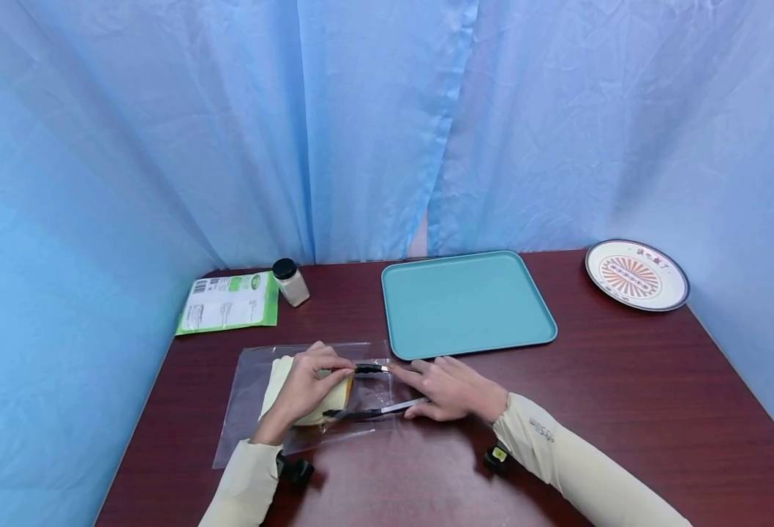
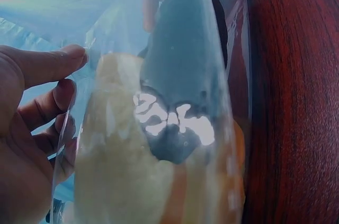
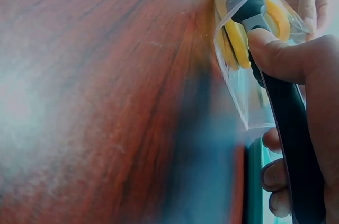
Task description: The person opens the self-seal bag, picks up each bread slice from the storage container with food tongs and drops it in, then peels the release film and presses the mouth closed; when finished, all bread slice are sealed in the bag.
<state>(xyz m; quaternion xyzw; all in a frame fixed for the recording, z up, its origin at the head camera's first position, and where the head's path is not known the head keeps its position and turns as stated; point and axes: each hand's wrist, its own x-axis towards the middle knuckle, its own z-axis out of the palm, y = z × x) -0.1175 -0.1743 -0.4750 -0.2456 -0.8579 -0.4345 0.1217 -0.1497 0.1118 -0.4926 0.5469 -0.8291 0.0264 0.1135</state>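
Note:
A clear plastic bag (image 1: 238, 399) lies on the table with slices of bread (image 1: 324, 404) inside it. My left hand (image 1: 311, 379) pinches the bag's upper edge near its mouth; in the left wrist view the thumb and index finger meet at the plastic film. My right hand (image 1: 449, 388) grips a pair of tongs (image 1: 401, 405) with black heads, its thumb pressed on one arm in the right wrist view. The tongs' arms are spread and their heads reach through the bag's mouth, beside the bread. Glare on the plastic partly hides the head in the left wrist view.
Beyond the right hand lies a teal tray (image 1: 469, 304). A white patterned plate (image 1: 637, 276) stands at the far right. A jar with a black lid (image 1: 291, 282) and a green-and-white packet (image 1: 229, 302) are at the back left. Blue curtains (image 1: 374, 132) surround the table.

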